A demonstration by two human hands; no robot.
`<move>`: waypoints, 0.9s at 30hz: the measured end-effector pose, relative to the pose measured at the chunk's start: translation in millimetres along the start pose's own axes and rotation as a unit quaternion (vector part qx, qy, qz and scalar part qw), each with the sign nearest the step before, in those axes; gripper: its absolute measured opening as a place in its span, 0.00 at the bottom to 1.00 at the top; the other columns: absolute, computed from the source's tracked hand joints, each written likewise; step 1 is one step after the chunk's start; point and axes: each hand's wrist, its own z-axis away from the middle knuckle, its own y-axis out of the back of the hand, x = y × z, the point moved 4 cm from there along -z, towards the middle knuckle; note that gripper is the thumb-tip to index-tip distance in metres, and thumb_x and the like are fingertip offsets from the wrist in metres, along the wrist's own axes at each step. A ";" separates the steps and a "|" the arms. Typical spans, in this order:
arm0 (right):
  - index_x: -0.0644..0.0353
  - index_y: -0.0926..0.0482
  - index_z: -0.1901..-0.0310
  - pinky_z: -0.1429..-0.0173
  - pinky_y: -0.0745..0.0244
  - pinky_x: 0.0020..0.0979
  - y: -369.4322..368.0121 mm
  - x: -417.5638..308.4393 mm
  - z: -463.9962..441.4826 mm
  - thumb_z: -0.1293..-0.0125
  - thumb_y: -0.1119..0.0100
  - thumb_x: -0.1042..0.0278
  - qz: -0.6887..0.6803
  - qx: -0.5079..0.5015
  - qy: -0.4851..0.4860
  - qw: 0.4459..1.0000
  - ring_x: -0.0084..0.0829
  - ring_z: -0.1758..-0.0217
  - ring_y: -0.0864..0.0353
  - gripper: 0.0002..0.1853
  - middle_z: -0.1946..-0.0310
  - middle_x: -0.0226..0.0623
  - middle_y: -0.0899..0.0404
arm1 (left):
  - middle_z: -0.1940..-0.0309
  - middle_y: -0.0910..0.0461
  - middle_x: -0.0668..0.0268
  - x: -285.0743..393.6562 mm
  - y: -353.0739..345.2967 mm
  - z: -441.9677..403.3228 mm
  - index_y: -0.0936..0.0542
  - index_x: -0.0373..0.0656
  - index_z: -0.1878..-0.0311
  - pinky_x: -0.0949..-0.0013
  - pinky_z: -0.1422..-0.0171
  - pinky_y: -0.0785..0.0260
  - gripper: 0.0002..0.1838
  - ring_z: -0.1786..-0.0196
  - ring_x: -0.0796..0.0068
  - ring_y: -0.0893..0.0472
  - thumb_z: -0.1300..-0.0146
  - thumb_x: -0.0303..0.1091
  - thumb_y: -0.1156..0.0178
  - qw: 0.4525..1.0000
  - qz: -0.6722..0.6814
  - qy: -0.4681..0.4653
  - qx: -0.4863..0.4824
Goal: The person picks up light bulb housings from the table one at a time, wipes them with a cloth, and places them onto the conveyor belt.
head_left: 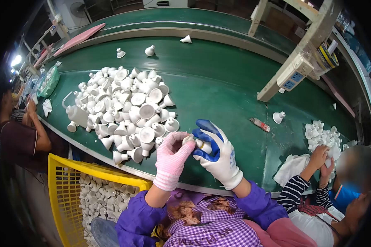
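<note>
My right hand [219,156], in a white glove with blue-coated fingers, curls around a small white spotlight bulb [205,145]. Much of the bulb is hidden by the fingers. Close against it, my left hand [172,158], in a pink striped glove, is closed with thumb and fingertips together near the bulb's end. What those fingertips pinch is too small to make out. Just left of my hands, a big heap of white spotlight bulbs [138,99] lies on the green conveyor belt [231,111].
A yellow crate [62,197] of similar bulbs stands below the belt's edge. A white squeeze bottle [76,115] is beside the heap. Rightward lie a small tube [260,124], a single bulb [278,117] and a post with sockets [292,74]. People work at both sides.
</note>
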 end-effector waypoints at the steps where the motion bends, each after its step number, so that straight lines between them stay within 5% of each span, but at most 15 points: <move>1: 0.63 0.25 0.46 0.43 0.26 0.33 -3.0 -3.0 -0.7 0.52 0.30 0.75 -0.002 -0.004 0.006 1.000 0.38 0.45 0.22 0.28 0.43 0.45 0.26 | 0.62 0.21 0.68 3.7 5.5 0.9 0.24 0.35 0.52 0.79 0.55 0.28 0.13 0.62 0.82 0.23 0.39 0.25 0.37 1.000 0.002 -0.005 0.005; 3: 0.62 0.28 0.42 0.44 0.25 0.30 -12.0 1.6 -1.2 0.47 0.31 0.75 -0.238 -0.021 -0.126 0.963 0.31 0.46 0.22 0.29 0.45 0.37 0.26 | 0.66 0.20 0.69 9.6 15.5 3.1 0.22 0.37 0.54 0.79 0.59 0.30 0.10 0.64 0.82 0.23 0.38 0.26 0.37 1.000 0.009 0.000 -0.010; 4: 0.63 0.32 0.38 0.44 0.24 0.28 -18.8 4.2 -0.3 0.42 0.33 0.74 -0.388 -0.063 -0.291 0.872 0.25 0.47 0.23 0.29 0.48 0.32 0.25 | 0.67 0.20 0.69 11.3 22.4 3.2 0.21 0.37 0.54 0.79 0.59 0.30 0.09 0.65 0.81 0.23 0.38 0.25 0.38 0.999 0.020 -0.019 -0.019; 5: 0.65 0.32 0.38 0.50 0.22 0.26 -17.2 -2.0 -6.5 0.34 0.40 0.68 -0.411 -0.094 -0.261 0.869 0.25 0.50 0.22 0.25 0.50 0.33 0.24 | 0.67 0.20 0.69 14.5 28.6 4.5 0.21 0.37 0.54 0.79 0.59 0.30 0.09 0.65 0.81 0.23 0.38 0.25 0.38 0.999 0.023 -0.023 -0.014; 10: 0.66 0.31 0.38 0.59 0.21 0.25 -46.4 -9.6 -1.8 0.28 0.50 0.57 -0.489 -0.269 -0.273 0.783 0.28 0.57 0.17 0.23 0.52 0.37 0.22 | 0.61 0.22 0.68 36.3 52.7 10.6 0.21 0.36 0.52 0.78 0.57 0.29 0.10 0.63 0.81 0.22 0.36 0.24 0.41 0.996 -0.018 -0.084 -0.015; 13: 0.66 0.31 0.39 0.61 0.21 0.25 -61.1 -23.5 -6.4 0.29 0.49 0.57 -0.520 -0.243 -0.407 0.711 0.29 0.60 0.16 0.24 0.53 0.38 0.21 | 0.53 0.25 0.66 46.8 69.7 13.9 0.22 0.36 0.48 0.79 0.57 0.29 0.12 0.63 0.82 0.23 0.34 0.25 0.43 0.991 -0.044 -0.124 -0.017; 17: 0.67 0.31 0.39 0.65 0.21 0.23 -81.2 -27.5 -11.1 0.28 0.50 0.55 -0.623 -0.288 -0.400 0.607 0.28 0.61 0.17 0.25 0.50 0.41 0.20 | 0.60 0.23 0.67 49.2 98.6 14.5 0.22 0.37 0.50 0.79 0.60 0.30 0.11 0.66 0.83 0.24 0.32 0.29 0.44 0.990 0.082 -0.102 0.061; 22: 0.67 0.31 0.39 0.63 0.22 0.22 -101.2 -38.9 -17.3 0.28 0.51 0.55 -0.628 -0.300 -0.400 0.596 0.28 0.59 0.17 0.25 0.48 0.41 0.21 | 0.71 0.22 0.70 42.8 127.6 15.4 0.22 0.39 0.57 0.79 0.63 0.31 0.09 0.70 0.83 0.25 0.34 0.34 0.40 0.990 0.021 -0.089 0.108; 23: 0.67 0.31 0.40 0.61 0.22 0.22 -103.7 -44.9 -21.8 0.28 0.50 0.56 -0.604 -0.289 -0.394 0.630 0.28 0.59 0.18 0.24 0.49 0.40 0.21 | 0.72 0.22 0.70 42.7 134.1 15.5 0.22 0.39 0.57 0.79 0.63 0.32 0.09 0.71 0.83 0.25 0.34 0.35 0.39 0.989 0.018 -0.090 0.116; 27: 0.60 0.28 0.47 0.55 0.21 0.26 -129.5 -54.7 -49.2 0.29 0.47 0.56 -0.549 -0.245 -0.364 0.711 0.28 0.56 0.18 0.17 0.51 0.36 0.22 | 0.74 0.25 0.73 48.3 180.8 -3.2 0.23 0.40 0.61 0.80 0.62 0.33 0.11 0.69 0.85 0.28 0.36 0.37 0.36 0.927 -0.062 -0.282 0.239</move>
